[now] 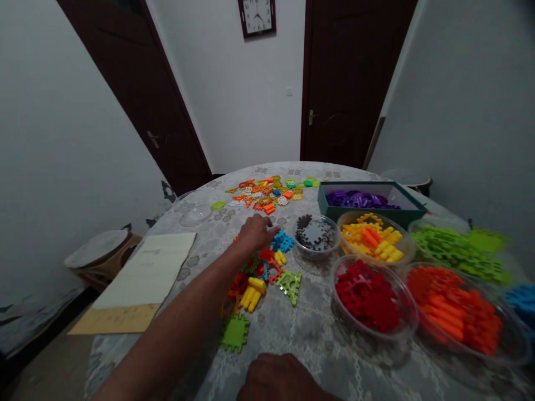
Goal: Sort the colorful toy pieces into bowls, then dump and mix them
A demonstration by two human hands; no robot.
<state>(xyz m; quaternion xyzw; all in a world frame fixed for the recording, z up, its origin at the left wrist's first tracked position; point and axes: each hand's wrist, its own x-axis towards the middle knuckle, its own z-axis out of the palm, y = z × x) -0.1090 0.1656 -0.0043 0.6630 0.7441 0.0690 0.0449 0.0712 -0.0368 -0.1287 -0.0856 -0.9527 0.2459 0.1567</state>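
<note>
My left hand (256,231) reaches over the middle of the table, its thumb and a finger apart, close to some blue interlocking pieces (282,240). Nothing shows between those fingers. Below it lies a mixed pile with red pieces (238,284), yellow pegs (253,294), a lime green triangular piece (290,286) and a green square piece (235,333). At the bottom edge my right hand (281,379) is curled with the knuckles up, and no object shows in it. Its fingertips are hidden.
Clear tubs hold grey pieces (314,234), yellow pieces (387,245), dark red pieces (370,301), orange pieces (451,312) and green pieces (460,250). A dark green box (345,211) contains purple pieces. Mixed pieces (263,192) lie farther back. A paper folder (144,273) is at left.
</note>
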